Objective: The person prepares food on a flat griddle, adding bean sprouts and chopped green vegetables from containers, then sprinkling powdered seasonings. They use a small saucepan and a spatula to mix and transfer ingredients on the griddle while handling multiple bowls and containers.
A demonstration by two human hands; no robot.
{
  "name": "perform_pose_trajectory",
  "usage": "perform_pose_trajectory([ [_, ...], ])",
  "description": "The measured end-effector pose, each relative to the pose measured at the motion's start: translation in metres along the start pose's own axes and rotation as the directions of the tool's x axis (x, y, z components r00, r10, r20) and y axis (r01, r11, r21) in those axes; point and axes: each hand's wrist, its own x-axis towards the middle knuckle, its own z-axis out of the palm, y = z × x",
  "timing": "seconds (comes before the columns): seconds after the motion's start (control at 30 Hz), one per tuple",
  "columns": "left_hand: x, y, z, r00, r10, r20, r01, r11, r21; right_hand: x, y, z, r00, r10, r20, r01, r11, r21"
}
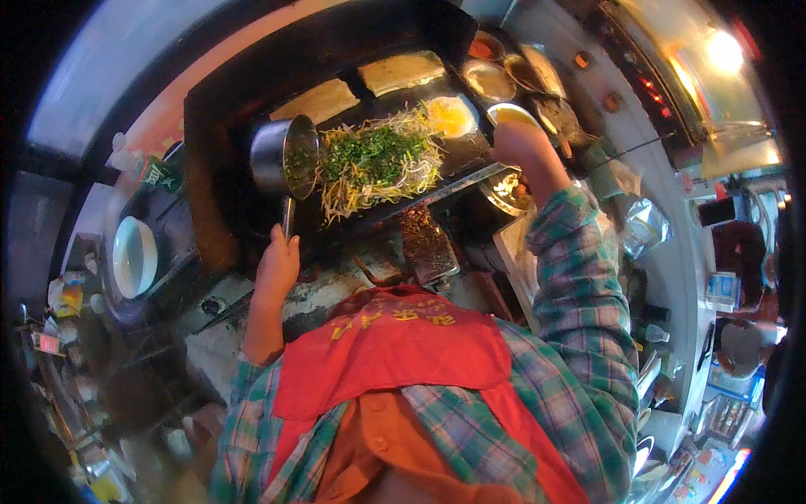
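Note:
My left hand (277,261) grips the handle of a steel saucepan (269,157), tipped sideways over the left of a dark griddle (463,151). Green bits cling inside the pan. Beside its mouth lies a heap of bean sprouts (415,186) topped with chopped greens (378,148). An egg (452,116) with a broken yolk touches the heap's far right end. My right hand (519,143) holds a small cup (511,113) of yellow liquid at the griddle's right edge. Two flat yellowish slabs, a left one (318,101) and a right one (402,72), lie along the back.
Right of the griddle stand bowls of red sauce (485,47) and a pale mixture (488,80). A metal bowl (504,192) with eggshells sits below my right forearm. A wide scraper (431,249) lies at the front. Far left is a white bowl (135,257).

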Motion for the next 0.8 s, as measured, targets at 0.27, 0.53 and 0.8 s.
perform_pose_trajectory([
  [0.27, 0.000, -0.009, 0.002, 1.000, 0.020, -0.023, -0.020, 1.000, 0.010, 0.015, -0.002, -0.007, 0.998, -0.027, 0.065, 0.027, 1.000, -0.005],
  [0.53, -0.001, -0.005, 0.003, 1.000, 0.004, -0.016, -0.004, 1.000, 0.007, 0.021, -0.002, 0.001, 0.999, 0.049, -0.011, -0.049, 0.998, 0.042],
  [0.8, 0.003, -0.013, 0.008, 0.999, 0.045, -0.030, -0.046, 0.999, -0.025, 0.013, -0.005, -0.002, 0.996, 0.088, -0.014, -0.087, 0.995, 0.044],
])
